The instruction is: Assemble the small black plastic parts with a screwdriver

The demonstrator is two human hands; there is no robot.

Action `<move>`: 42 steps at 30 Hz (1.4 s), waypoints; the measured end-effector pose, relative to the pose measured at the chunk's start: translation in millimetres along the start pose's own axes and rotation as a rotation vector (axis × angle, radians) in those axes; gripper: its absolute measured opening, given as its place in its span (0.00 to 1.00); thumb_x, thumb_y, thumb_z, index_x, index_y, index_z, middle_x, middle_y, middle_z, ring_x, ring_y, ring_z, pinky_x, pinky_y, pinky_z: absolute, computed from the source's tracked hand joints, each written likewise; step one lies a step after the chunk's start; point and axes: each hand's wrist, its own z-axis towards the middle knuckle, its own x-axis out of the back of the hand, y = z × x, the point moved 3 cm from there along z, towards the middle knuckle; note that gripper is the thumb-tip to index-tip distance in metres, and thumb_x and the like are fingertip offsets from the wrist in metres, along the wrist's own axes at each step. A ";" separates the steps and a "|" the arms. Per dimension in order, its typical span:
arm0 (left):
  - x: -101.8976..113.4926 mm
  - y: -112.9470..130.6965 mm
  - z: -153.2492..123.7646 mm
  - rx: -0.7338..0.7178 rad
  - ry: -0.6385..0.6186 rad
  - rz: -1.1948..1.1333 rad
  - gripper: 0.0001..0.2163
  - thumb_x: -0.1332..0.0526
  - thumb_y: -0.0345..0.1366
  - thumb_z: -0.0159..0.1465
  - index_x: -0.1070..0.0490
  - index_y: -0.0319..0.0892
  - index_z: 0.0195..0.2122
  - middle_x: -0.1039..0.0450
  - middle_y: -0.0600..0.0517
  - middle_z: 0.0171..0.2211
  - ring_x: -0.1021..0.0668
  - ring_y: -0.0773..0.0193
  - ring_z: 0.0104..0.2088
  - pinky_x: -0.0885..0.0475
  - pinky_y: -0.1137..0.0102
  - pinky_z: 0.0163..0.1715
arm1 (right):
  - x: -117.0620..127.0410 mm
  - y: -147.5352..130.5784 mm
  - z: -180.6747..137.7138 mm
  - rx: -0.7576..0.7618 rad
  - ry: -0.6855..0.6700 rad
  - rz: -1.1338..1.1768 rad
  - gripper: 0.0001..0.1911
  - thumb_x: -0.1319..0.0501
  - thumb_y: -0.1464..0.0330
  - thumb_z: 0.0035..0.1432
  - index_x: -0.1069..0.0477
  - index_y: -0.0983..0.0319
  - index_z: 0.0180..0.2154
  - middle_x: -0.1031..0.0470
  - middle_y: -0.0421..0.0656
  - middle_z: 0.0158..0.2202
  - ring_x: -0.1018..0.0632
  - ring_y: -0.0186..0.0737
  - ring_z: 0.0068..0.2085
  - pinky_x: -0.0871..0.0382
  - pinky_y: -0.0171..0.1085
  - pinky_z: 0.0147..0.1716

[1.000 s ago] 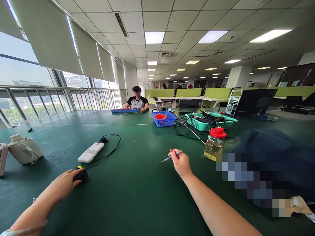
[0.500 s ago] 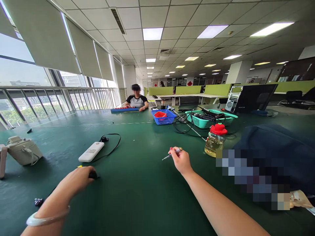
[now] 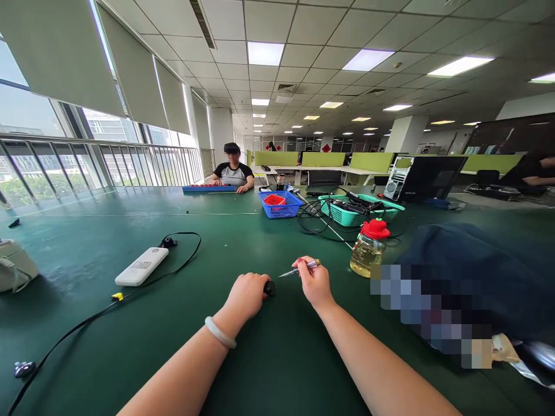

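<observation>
My left hand (image 3: 247, 293) is closed around a small black object (image 3: 269, 288), which shows only at the fingertips; most of it is hidden, so its kind is unclear. A pale bracelet (image 3: 220, 333) circles that wrist. Just to the right, my right hand (image 3: 316, 284) pinches a slim screwdriver (image 3: 288, 273) with a thin metal shaft and a gold-coloured end. The shaft points left, its tip close to the black object but apart from it. Both hands are low over the dark green table (image 3: 277, 352).
Left lies a white power bank (image 3: 142, 266) with a black cable (image 3: 196, 249). On the right stand a red-capped bottle (image 3: 367, 254) and dark cloth (image 3: 468, 248). Farther back are a blue basket (image 3: 281, 210), a teal basket (image 3: 347, 216) with cables, and a seated person (image 3: 233, 173).
My left hand has moved right with the black object, close to the screwdriver tip. My right hand keeps its grip on the screwdriver. The view has shifted slightly, with surroundings sliding left.
</observation>
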 end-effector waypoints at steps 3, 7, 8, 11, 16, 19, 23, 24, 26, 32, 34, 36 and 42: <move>-9.0 -12.7 -0.1 0.033 0.052 -0.114 0.21 0.36 0.33 0.58 0.32 0.49 0.53 0.23 0.48 0.43 0.24 0.53 0.47 0.33 0.63 0.48 | -2.1 -5.5 -2.5 0.010 -0.038 0.041 0.19 0.49 0.58 0.62 0.30 0.60 0.25 0.36 0.37 0.17 0.33 0.36 0.20 0.40 0.33 0.22; -16.9 -25.6 3.3 0.075 0.071 -0.319 0.23 0.33 0.34 0.54 0.32 0.47 0.52 0.23 0.49 0.44 0.25 0.55 0.48 0.32 0.64 0.49 | -5.4 -20.0 -9.3 0.060 -0.099 0.065 0.19 0.50 0.60 0.62 0.32 0.60 0.24 0.36 0.37 0.18 0.33 0.35 0.21 0.40 0.34 0.23; -18.4 -28.0 4.7 0.081 0.069 -0.347 0.22 0.32 0.34 0.54 0.30 0.46 0.50 0.23 0.50 0.44 0.26 0.55 0.49 0.32 0.64 0.49 | -5.8 -23.9 -10.9 0.080 -0.110 0.062 0.19 0.50 0.60 0.63 0.32 0.60 0.24 0.35 0.38 0.19 0.33 0.35 0.21 0.39 0.34 0.24; -21.2 -32.8 7.5 0.089 0.061 -0.393 0.19 0.32 0.36 0.53 0.26 0.47 0.46 0.23 0.49 0.43 0.25 0.56 0.48 0.32 0.64 0.50 | -7.0 -35.1 -14.8 0.188 -0.157 0.034 0.16 0.49 0.63 0.63 0.31 0.59 0.25 0.30 0.40 0.23 0.29 0.37 0.25 0.36 0.34 0.28; -20.5 -33.7 5.9 0.064 0.075 -0.440 0.18 0.32 0.37 0.53 0.24 0.47 0.46 0.23 0.49 0.43 0.24 0.55 0.47 0.31 0.65 0.49 | -13.7 -43.4 -19.2 0.322 -0.307 -0.029 0.13 0.49 0.68 0.61 0.30 0.59 0.29 0.28 0.40 0.27 0.28 0.36 0.28 0.34 0.34 0.31; -19.4 -32.5 4.5 0.031 0.088 -0.458 0.16 0.33 0.37 0.54 0.24 0.47 0.45 0.22 0.50 0.43 0.23 0.56 0.46 0.30 0.65 0.49 | -16.0 -43.5 -20.2 0.343 -0.370 -0.087 0.12 0.49 0.68 0.62 0.30 0.59 0.30 0.29 0.39 0.26 0.29 0.36 0.27 0.35 0.33 0.29; -21.2 -32.9 5.6 0.012 0.075 -0.494 0.15 0.33 0.37 0.54 0.24 0.46 0.44 0.21 0.51 0.43 0.23 0.57 0.46 0.30 0.67 0.48 | -15.3 -46.2 -21.0 0.427 -0.454 -0.178 0.10 0.49 0.69 0.61 0.29 0.59 0.32 0.27 0.41 0.29 0.29 0.35 0.26 0.37 0.33 0.28; -21.8 -33.2 6.1 0.008 0.070 -0.504 0.15 0.33 0.37 0.54 0.24 0.45 0.44 0.21 0.51 0.42 0.23 0.57 0.46 0.29 0.67 0.48 | -15.8 -47.9 -22.0 0.473 -0.488 -0.218 0.10 0.48 0.70 0.60 0.29 0.59 0.33 0.27 0.41 0.30 0.29 0.35 0.27 0.38 0.33 0.28; -22.7 -33.8 6.9 0.009 0.074 -0.512 0.15 0.34 0.36 0.54 0.24 0.45 0.44 0.21 0.51 0.42 0.22 0.57 0.46 0.29 0.67 0.47 | -18.2 -51.4 -25.9 0.579 -0.555 -0.315 0.10 0.48 0.70 0.59 0.28 0.59 0.33 0.26 0.41 0.29 0.29 0.36 0.26 0.39 0.33 0.28; -21.4 -33.6 5.2 0.022 0.119 -0.497 0.16 0.35 0.32 0.52 0.23 0.46 0.43 0.21 0.51 0.42 0.24 0.56 0.46 0.30 0.65 0.47 | -30.6 -53.7 -39.4 0.726 -0.714 -0.503 0.12 0.45 0.69 0.57 0.30 0.58 0.22 0.29 0.39 0.20 0.34 0.34 0.21 0.46 0.34 0.24; -20.5 -32.9 4.6 0.021 0.117 -0.501 0.15 0.34 0.33 0.52 0.23 0.45 0.43 0.21 0.51 0.42 0.24 0.56 0.46 0.30 0.65 0.47 | -30.0 -51.1 -38.1 0.721 -0.719 -0.484 0.15 0.44 0.65 0.59 0.30 0.59 0.21 0.30 0.40 0.20 0.34 0.34 0.21 0.47 0.34 0.24; -19.6 -32.2 4.4 0.015 0.114 -0.504 0.15 0.34 0.33 0.53 0.23 0.45 0.43 0.21 0.51 0.42 0.24 0.56 0.46 0.30 0.65 0.47 | -26.2 -47.3 -33.3 0.692 -0.689 -0.429 0.19 0.46 0.62 0.62 0.29 0.59 0.21 0.30 0.40 0.20 0.34 0.33 0.22 0.48 0.34 0.24; -17.9 -31.3 3.8 0.018 0.097 -0.496 0.14 0.33 0.36 0.54 0.23 0.46 0.42 0.21 0.52 0.41 0.24 0.55 0.46 0.30 0.64 0.48 | -15.3 -34.1 -20.3 0.496 -0.559 -0.213 0.23 0.50 0.63 0.67 0.26 0.60 0.23 0.31 0.40 0.20 0.31 0.33 0.23 0.41 0.33 0.25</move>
